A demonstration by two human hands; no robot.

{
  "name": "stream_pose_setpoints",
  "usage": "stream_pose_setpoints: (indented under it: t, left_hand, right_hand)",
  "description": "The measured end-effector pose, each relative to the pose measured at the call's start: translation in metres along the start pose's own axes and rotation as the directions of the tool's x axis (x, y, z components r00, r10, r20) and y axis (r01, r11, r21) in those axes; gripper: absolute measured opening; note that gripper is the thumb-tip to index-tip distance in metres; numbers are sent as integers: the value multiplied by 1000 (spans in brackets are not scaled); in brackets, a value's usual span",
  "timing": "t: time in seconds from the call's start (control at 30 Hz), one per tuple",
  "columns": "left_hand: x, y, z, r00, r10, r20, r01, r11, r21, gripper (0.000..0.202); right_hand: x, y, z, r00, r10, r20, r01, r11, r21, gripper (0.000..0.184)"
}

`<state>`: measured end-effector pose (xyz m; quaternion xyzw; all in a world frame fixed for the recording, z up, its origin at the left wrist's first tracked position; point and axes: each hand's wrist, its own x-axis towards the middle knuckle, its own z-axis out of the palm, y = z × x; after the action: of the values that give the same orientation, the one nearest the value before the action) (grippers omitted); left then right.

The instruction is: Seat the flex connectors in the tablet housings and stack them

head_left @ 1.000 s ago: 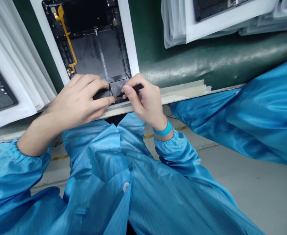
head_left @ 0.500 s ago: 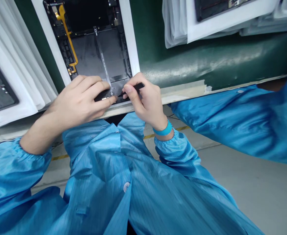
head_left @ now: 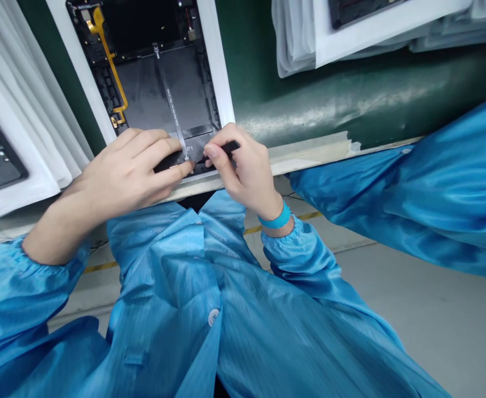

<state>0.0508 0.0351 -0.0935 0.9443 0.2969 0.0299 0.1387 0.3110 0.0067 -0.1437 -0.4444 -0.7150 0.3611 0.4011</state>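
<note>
Right hand (head_left: 246,171), fingers curled, pinches a black tool (head_left: 231,146) between thumb and forefinger over the device (head_left: 143,88), which lies at the tabletop's (head_left: 259,99) near edge. Left hand (head_left: 129,168), palm down, thumb and forefinger parted, rests on its near end.

The device chassis (head_left: 140,91) is black and grey, its flex cable (head_left: 114,69) yellow-orange; the tool (head_left: 231,146) is black, tabletop (head_left: 253,77) green, finely striped smock (head_left: 176,298) blue, wristband (head_left: 276,218) turquoise.

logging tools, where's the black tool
In the head view, the right hand holds the black tool at the near end of the open device, right of the left hand.
</note>
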Motion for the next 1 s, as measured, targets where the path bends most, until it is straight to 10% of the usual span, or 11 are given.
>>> stream_pose_setpoints:
  t: [0.27, 0.47, 1.0]
  left_hand:
    - [4, -3, -8, 994, 86, 63, -93, 988, 126, 35]
    - [6, 0, 1, 984, 148, -97, -126, 971, 203, 35]
    - [1, -1, 14, 992, 48, -114, -39, 996, 83, 29]
  right_hand:
    - [1, -1, -1, 999, -31, 22, 32, 999, -40, 46]
    - [2, 0, 2, 998, -51, 31, 53, 998, -37, 45]
    - [28, 13, -20, 995, -65, 71, 78, 978, -195, 37]
